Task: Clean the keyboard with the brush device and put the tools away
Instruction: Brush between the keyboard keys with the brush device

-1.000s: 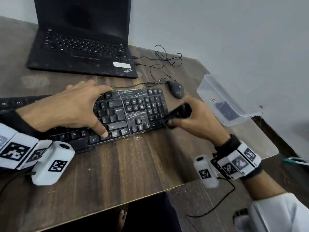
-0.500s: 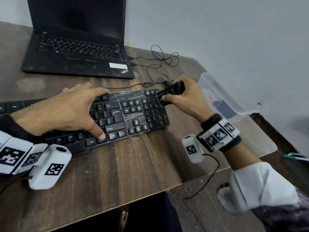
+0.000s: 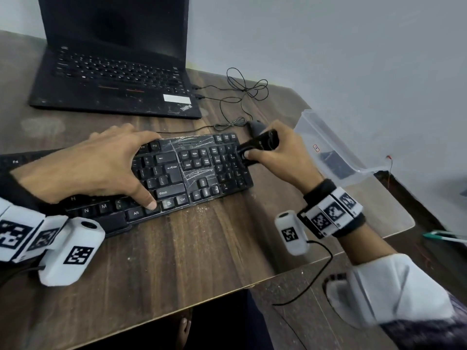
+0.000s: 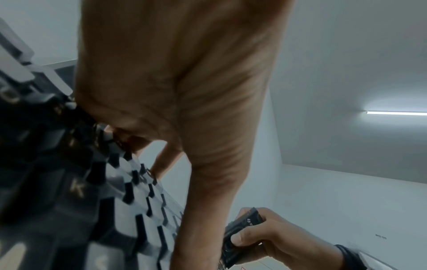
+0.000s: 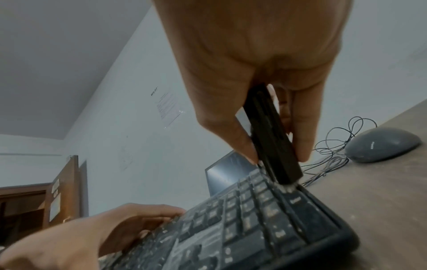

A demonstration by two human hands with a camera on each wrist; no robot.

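**Keyboard and brush device during cleaning**

Black keyboard (image 3: 177, 178) lies flat on the wooden desk, its keys and scratched top panel flecked with pale dust. Black brush device (image 3: 257, 147), tilted, tip down, meets the numeric keypad's far right edge, at 3 o'clock of the keyboard.

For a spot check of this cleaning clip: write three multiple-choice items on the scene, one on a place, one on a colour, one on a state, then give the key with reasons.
1. Where does the brush device touch the keyboard?
A. its right end, at the number pad
B. the spacebar
C. the function keys at the left end

2. What colour is the mouse?
A. white
B. red
C. dark grey

3. What is the left hand doing?
A. lifting the laptop lid
B. pressing spread fingers on the keyboard
C. holding the plastic box

Key: 1 A, the right hand holds the brush on the number pad's edge. 2 C, the right wrist view shows it grey. 3 B, thumb and fingers lie on the keys.
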